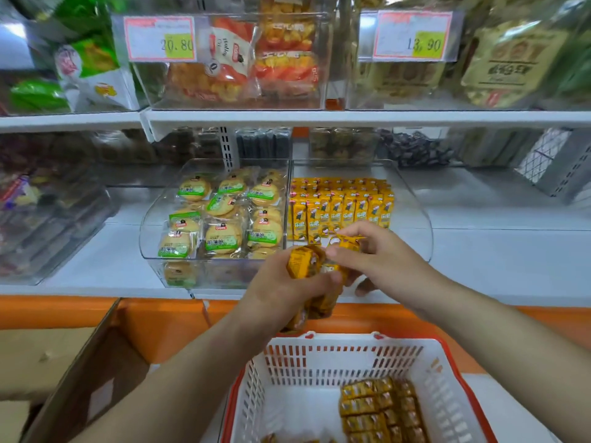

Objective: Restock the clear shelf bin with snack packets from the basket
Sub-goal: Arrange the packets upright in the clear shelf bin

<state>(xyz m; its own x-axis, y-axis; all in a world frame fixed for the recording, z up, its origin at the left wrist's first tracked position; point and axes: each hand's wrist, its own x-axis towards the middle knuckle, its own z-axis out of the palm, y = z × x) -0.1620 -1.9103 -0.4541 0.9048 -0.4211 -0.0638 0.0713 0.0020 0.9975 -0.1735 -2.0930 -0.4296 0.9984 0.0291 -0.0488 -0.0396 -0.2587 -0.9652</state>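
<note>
Just in front of the clear shelf bin (417,215), the left hand (281,292) is clamped round a bundle of yellow snack packets (303,263), likely as a ready supply. That lets the right hand (380,254) pinch a single packet (347,242) at the bin's front lip. The bin's right compartment already holds upright rows (339,209) of the same packets, so each new one probably goes in standing at the front, while the basket (319,356) below the bin keeps the remaining packets (380,407) close.
</note>
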